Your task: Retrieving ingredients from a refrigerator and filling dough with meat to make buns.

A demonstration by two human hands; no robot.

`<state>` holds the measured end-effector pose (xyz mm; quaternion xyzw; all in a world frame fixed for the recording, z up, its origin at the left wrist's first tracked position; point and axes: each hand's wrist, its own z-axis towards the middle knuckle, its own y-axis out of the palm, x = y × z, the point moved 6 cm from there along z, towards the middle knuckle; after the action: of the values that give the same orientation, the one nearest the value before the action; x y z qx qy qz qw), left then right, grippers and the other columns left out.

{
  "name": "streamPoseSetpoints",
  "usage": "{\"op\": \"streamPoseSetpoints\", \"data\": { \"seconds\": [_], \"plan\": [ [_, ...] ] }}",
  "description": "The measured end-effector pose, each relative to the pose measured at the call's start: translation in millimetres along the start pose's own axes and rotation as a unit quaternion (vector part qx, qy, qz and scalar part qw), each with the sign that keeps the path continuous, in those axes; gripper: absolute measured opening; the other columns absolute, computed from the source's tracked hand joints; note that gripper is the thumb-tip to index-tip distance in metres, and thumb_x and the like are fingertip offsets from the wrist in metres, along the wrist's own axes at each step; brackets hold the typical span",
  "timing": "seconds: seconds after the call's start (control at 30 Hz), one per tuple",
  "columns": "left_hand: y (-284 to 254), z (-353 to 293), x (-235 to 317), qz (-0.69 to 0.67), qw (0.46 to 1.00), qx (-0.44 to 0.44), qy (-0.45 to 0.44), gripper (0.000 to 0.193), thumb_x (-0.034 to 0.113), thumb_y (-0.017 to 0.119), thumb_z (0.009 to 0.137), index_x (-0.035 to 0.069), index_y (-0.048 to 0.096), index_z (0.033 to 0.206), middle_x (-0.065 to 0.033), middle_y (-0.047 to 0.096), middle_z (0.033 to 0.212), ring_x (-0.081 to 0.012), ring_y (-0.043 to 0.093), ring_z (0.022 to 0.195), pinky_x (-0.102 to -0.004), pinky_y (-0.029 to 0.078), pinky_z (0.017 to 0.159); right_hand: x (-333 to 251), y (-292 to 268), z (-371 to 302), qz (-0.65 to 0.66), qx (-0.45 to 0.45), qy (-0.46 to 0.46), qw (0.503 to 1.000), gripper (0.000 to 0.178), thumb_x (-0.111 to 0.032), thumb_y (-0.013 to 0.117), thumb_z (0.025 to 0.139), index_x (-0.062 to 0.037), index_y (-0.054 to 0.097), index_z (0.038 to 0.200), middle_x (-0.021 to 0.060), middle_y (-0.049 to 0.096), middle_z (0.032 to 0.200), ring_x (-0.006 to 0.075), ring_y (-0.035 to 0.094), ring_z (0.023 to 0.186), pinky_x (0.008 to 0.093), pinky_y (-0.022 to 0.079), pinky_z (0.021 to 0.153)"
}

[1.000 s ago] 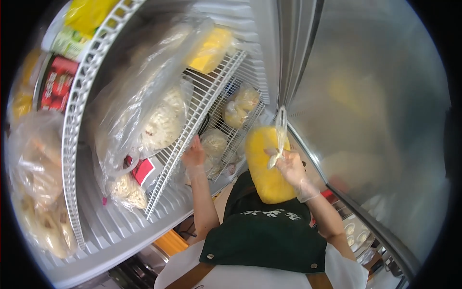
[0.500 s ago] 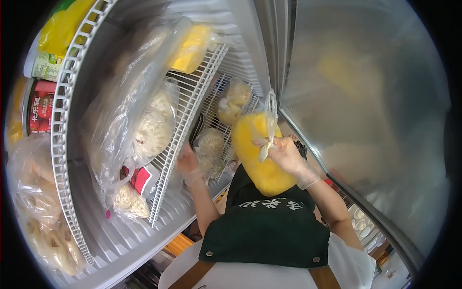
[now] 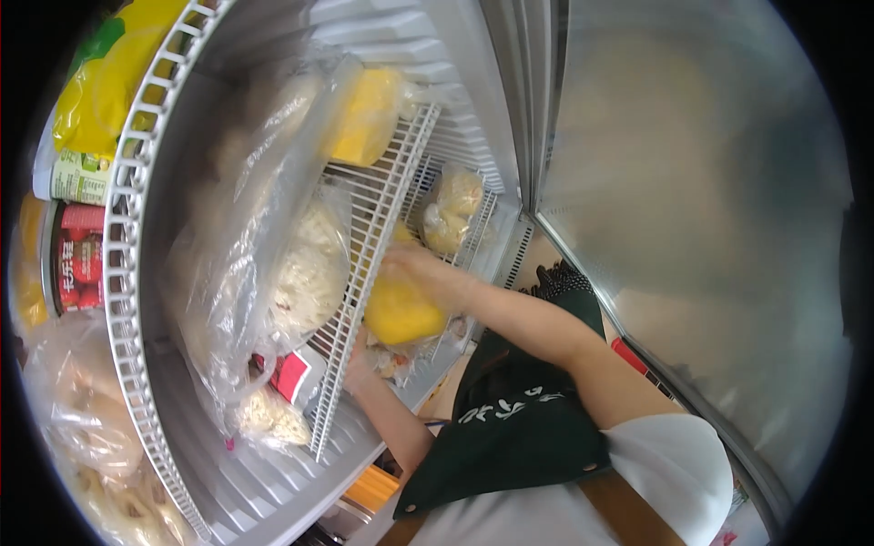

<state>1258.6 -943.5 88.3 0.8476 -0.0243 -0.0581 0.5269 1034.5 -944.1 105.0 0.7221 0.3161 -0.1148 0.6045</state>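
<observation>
A large clear plastic bag of yellow food (image 3: pixel 405 309) is at the lower wire shelf of the fridge, partly hidden by the upper shelf. My right hand (image 3: pixel 414 264), in a clear glove and smeared by motion, is closed at the top of this bag, its fingertips near the upper shelf's edge. Yellow shows on both sides of it. My left hand (image 3: pixel 360 366) reaches in below, beside the bag's lower left end; its fingers are hidden behind the upper shelf. Beyond my right hand, a bag of pale round pieces (image 3: pixel 452 209) rests on the lower shelf.
The upper wire shelf (image 3: pixel 387 205) holds a big clear bag (image 3: pixel 246 246), a yellow pack (image 3: pixel 366 114) and a bag of white buns (image 3: pixel 314 264). A white door rack (image 3: pixel 116 227) with cans and bags curves along the left. The metal door (image 3: pixel 692 227) stands open at right.
My right hand has carried the yellow bag left and into the fridge, from in front of my apron to the lower shelf. My left hand has moved slightly down; the view has shifted.
</observation>
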Motion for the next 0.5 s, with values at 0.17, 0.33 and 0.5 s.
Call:
{"op": "streamPoseSetpoints", "data": {
  "seconds": [0.17,0.33,0.5],
  "plan": [
    [-9.7,14.8,14.5,-0.021,0.998,-0.043,-0.034,0.036,0.018,0.048,0.087,-0.003,0.059,0.115,-0.0158,0.062,0.115,-0.0301,0.060,0.104,-0.0427,0.047,0.095,28.9,52.9,66.2,-0.040,-0.001,-0.013,0.999,0.040,-0.014,0.056,0.088,-0.0016,0.053,0.126,0.0074,0.060,0.120,0.0156,0.053,0.111,0.0284,0.040,0.095],
    [-26.9,25.4,20.1,-0.044,0.994,-0.078,-0.056,0.037,0.018,0.049,0.088,-0.003,0.058,0.117,-0.0160,0.061,0.117,-0.0300,0.059,0.106,-0.0431,0.046,0.097,48.4,50.8,86.9,-0.077,-0.003,-0.012,0.997,0.041,-0.013,0.056,0.088,-0.0017,0.053,0.127,0.0080,0.059,0.120,0.0161,0.053,0.112,0.0287,0.041,0.095],
    [-51.7,14.9,28.7,-0.066,0.990,-0.107,-0.057,0.037,0.018,0.049,0.088,-0.003,0.057,0.118,-0.0162,0.060,0.119,-0.0299,0.058,0.108,-0.0435,0.045,0.098,59.1,22.7,60.0,-0.114,-0.018,0.002,0.993,0.041,-0.012,0.056,0.087,-0.0019,0.053,0.127,0.0085,0.059,0.121,0.0166,0.053,0.113,0.0290,0.041,0.095]
  ]
}}
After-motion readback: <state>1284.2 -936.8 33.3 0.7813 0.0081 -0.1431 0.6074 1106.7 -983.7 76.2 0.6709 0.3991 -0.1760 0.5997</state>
